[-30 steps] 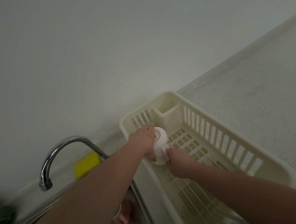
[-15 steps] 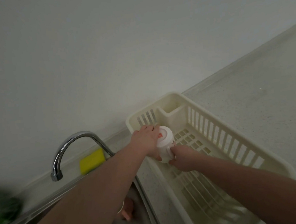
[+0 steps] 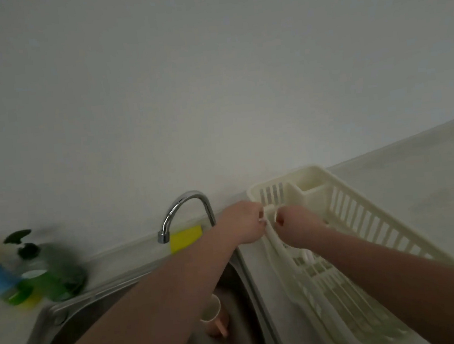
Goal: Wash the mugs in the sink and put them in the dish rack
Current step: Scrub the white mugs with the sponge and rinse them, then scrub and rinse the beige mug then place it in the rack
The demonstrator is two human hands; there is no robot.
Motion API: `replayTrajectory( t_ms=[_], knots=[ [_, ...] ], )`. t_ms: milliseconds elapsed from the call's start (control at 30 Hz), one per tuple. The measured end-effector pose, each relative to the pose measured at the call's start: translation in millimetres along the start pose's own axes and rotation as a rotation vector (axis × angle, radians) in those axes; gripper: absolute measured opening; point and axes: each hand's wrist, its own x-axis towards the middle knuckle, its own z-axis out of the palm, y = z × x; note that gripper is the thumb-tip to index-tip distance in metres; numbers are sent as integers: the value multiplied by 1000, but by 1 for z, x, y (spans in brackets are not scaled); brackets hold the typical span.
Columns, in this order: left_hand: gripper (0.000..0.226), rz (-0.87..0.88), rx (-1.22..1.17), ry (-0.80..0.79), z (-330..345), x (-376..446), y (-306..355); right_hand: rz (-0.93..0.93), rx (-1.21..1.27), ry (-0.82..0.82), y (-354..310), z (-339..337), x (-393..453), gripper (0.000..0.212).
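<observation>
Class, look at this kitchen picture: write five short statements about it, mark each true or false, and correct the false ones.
1. The dish rack stands to the right of the sink. True.
2. A pink mug lies in the sink. True.
3. The sponge behind the faucet is blue. False: it is yellow.
4. Both hands are down in the sink. False: the left hand and right hand are at the rack's near left corner.
5. Water runs from the faucet. False: no stream shows.
</observation>
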Motion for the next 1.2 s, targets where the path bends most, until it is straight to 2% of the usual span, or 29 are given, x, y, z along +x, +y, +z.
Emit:
replayTrajectory(
  t_ms=[133,333,467,700,867,1000,1100,1200],
  knots=[
    [27,-95,3,-45,2,-43,-42,-85,-45,-101,-47,13,3,18],
    [33,-272,0,-179,20,-106,-128,-174,-55,-154,-115,54,15,24],
    [36,-364,-49,-176,39,-135,-182,-203,-9,-219,-147,91,22,27],
    [32,-478,-122,-162,73,-159,-250,-168,1,-244,-172,149,52,32],
    [36,-541,-109,-197,90,-157,-290,-142,-89,-248,-184,179,88,45],
    [39,-594,-99,-220,97,-152,-320,-128,23,-235,-189,206,119,49],
    [39,-631,-113,-208,102,-144,-340,-235,-138,-220,-197,222,143,56],
    [39,-641,-124,-174,107,-136,-359,-260,-317,-240,-202,230,152,76]
  ],
)
